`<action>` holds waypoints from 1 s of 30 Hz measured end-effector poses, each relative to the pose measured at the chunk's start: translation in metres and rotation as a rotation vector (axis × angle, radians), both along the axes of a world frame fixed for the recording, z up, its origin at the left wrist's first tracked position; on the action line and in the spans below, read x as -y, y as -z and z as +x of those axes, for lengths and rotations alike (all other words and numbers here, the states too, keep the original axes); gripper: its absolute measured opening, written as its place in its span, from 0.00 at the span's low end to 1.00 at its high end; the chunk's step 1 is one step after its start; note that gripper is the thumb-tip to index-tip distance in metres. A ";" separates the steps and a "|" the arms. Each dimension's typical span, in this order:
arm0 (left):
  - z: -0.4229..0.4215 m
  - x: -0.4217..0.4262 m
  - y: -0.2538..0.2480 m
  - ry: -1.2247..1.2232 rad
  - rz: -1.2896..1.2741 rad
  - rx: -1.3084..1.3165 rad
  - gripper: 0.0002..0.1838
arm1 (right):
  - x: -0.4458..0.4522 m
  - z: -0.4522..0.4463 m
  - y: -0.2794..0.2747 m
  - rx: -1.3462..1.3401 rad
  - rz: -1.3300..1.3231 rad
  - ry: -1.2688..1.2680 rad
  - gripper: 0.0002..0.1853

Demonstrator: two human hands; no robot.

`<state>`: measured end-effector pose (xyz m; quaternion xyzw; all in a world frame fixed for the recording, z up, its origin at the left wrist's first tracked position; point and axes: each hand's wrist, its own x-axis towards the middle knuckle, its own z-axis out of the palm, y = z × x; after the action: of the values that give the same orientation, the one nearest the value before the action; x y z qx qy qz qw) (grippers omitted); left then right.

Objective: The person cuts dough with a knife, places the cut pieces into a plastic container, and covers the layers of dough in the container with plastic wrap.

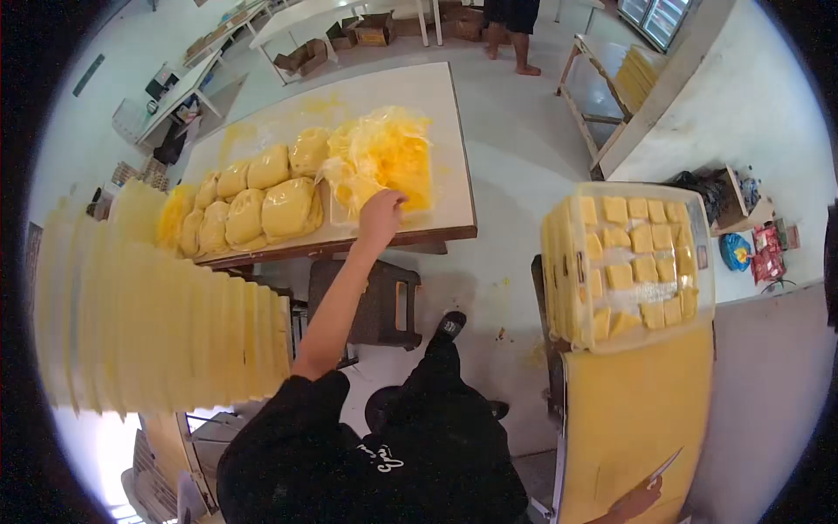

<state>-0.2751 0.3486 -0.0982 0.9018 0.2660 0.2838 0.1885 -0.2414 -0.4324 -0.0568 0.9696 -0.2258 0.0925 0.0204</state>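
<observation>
My left hand (382,218) reaches over the near edge of the table, its fingers pinched together at a clear tub (419,217) holding crumpled plastic film (371,144) and loose yellow material. What the fingers hold, if anything, is too small to tell. To its left sit several plastic-wrapped blocks of pale yellow dough (288,210) in two rows. At the lower right, my right hand (637,499) is closed around a knife (668,465), its blade pointing up and right above a flat yellow sheet of dough (637,393) on a bench.
Beyond the sheet stands a clear plastic box (705,262) with rows of cut dough pieces (643,237). A tall stack of yellowish trays (157,306) rises at my left. A dark stool (358,301) stands under the table's (445,113) front edge. Another person's legs (519,35) show at the back.
</observation>
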 end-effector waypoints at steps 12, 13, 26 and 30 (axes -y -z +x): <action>0.079 -0.107 -0.021 0.096 -0.118 0.020 0.07 | -0.260 0.053 -0.121 -0.028 0.620 -0.417 0.14; 0.077 -0.112 -0.044 0.084 -0.160 0.060 0.07 | -0.270 0.056 -0.125 -0.037 0.624 -0.412 0.14; 0.132 -0.022 -0.248 0.573 -0.608 0.507 0.09 | -0.505 0.138 -0.209 0.033 0.894 -1.386 0.18; 0.155 0.044 -0.251 0.623 -0.666 0.457 0.11 | -0.557 0.149 -0.181 0.113 0.822 -1.317 0.18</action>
<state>-0.1200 0.3044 0.1529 0.7440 0.0127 0.3042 0.5948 -0.0919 0.1249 0.1241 0.8275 0.3796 0.0434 -0.4115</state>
